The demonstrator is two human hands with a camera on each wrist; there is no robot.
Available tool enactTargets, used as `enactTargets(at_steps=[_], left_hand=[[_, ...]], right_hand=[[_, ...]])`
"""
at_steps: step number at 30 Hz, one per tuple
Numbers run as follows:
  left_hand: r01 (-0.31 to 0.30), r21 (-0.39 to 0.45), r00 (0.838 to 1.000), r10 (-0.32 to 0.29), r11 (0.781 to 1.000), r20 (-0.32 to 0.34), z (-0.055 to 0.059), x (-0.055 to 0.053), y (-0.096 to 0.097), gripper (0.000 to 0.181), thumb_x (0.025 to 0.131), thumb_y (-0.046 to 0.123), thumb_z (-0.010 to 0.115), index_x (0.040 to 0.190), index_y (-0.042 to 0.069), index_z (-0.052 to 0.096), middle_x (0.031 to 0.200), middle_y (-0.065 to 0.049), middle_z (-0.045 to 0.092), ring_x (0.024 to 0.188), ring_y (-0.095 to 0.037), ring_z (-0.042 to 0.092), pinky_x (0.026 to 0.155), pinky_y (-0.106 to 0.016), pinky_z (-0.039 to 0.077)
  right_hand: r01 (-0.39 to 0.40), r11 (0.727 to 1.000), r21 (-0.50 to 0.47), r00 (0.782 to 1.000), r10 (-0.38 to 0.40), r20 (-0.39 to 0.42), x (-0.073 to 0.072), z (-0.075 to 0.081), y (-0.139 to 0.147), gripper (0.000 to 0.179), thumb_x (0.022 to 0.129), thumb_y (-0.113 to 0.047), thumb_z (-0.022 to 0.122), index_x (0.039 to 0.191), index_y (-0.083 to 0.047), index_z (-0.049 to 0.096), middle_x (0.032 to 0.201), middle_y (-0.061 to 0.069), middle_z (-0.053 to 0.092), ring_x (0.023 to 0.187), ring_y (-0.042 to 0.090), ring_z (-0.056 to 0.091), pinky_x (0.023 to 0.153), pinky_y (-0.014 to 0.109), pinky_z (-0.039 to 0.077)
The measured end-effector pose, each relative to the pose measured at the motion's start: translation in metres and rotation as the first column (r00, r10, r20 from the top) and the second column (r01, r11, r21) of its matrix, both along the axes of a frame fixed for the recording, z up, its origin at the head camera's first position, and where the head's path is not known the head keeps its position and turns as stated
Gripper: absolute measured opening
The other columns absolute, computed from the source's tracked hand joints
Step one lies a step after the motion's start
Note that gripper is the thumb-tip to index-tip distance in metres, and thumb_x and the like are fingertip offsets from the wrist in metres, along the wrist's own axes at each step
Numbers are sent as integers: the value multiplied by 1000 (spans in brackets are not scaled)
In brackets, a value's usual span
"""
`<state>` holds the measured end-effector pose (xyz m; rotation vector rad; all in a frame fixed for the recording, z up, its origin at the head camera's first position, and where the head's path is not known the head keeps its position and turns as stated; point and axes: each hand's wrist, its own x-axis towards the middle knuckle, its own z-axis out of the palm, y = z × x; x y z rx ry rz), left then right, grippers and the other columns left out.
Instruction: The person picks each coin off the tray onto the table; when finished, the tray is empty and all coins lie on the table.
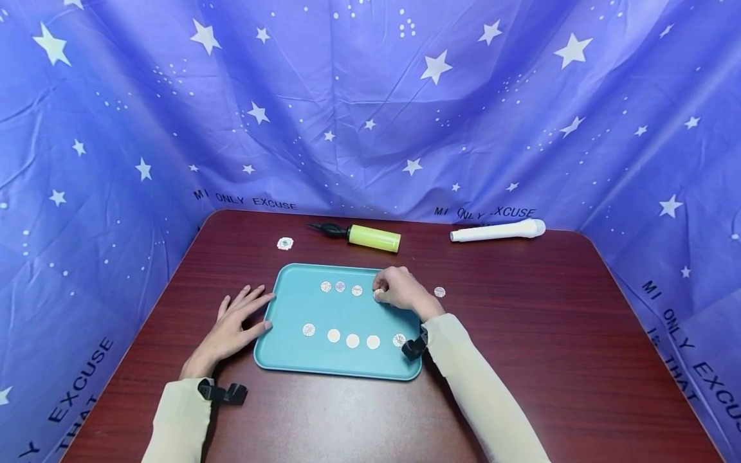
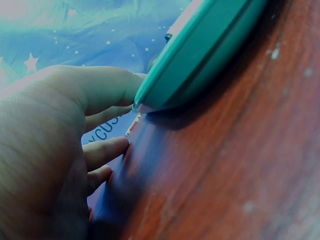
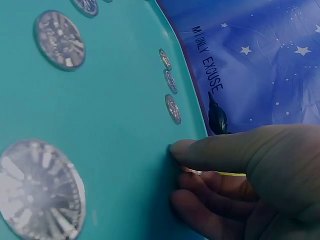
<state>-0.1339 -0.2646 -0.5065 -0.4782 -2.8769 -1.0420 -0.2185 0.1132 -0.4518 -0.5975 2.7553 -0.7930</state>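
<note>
A turquoise tray lies on the table, bearing two rows of round silvery discs with a faceted look. My right hand is over the tray's far right part and pinches one disc between thumb and fingers, at the right end of the far row. In the right wrist view that disc is mostly hidden by the thumb. The near row includes a disc at its left end and another by the right wrist. My left hand rests at the tray's left edge, its fingers spread and touching the rim.
Right of the tray lies a loose disc on the dark red table. Behind the tray are a small white scalloped piece, a yellow-green hand pump with a black nozzle, and a white microphone. A starry blue curtain surrounds the table.
</note>
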Motion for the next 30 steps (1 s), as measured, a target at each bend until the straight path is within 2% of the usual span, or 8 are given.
enactTargets(at_steps=[3, 8, 16, 19, 23, 30], left_hand=[[1, -1, 1000, -1, 1000, -3, 1, 0, 1, 58, 90, 30, 71, 144, 15, 55, 156, -26, 40, 149, -53, 22, 113, -76, 3], [2, -3, 1000, -2, 1000, -6, 2, 0, 1, 58, 90, 29, 71, 143, 14, 55, 156, -26, 41, 149, -53, 22, 113, -76, 3], [2, -2, 1000, -2, 1000, -3, 1, 0, 1, 58, 90, 29, 71, 144, 14, 55, 156, -26, 40, 149, -53, 22, 114, -75, 2], [2, -3, 1000, -2, 1000, -2, 1, -1, 1, 58, 90, 29, 71, 144, 14, 55, 156, -26, 40, 149, -53, 21, 114, -75, 1], [1, -2, 1000, -1, 1000, -1, 1, -1, 1, 58, 90, 29, 71, 144, 14, 55, 156, -26, 40, 149, -53, 21, 114, -75, 1], [5, 2, 1000, -5, 1000, -2, 1, 0, 1, 58, 90, 28, 72, 143, 14, 55, 156, -26, 40, 149, -53, 21, 114, -75, 1]], right_hand=[[6, 999, -34, 1000, -7, -14, 2, -2, 1, 5, 86, -8, 74, 89, -12, 75, 74, -2, 68, 64, 7, 57, 64, 22, 47], [18, 991, -131, 999, -13, 40, 5, -2, 4, 6, 88, -3, 71, 90, -8, 75, 71, 3, 69, 54, 8, 60, 55, 23, 51], [68, 953, -296, 994, -37, 107, 7, -9, 10, 14, 91, 2, 62, 94, -2, 75, 75, 11, 72, 58, 12, 65, 55, 25, 57], [125, 923, -365, 984, -67, 167, 7, -12, 12, 11, 91, 2, 64, 95, 0, 74, 76, 13, 72, 59, 13, 68, 57, 28, 59], [206, 866, -455, 963, -98, 250, 8, -17, 15, 11, 90, 2, 66, 98, 3, 73, 76, 14, 72, 59, 12, 70, 59, 32, 62], [285, 791, -541, 936, -107, 336, 11, -17, 23, 17, 89, 5, 65, 104, 9, 71, 80, 16, 72, 61, 11, 70, 64, 35, 63]])
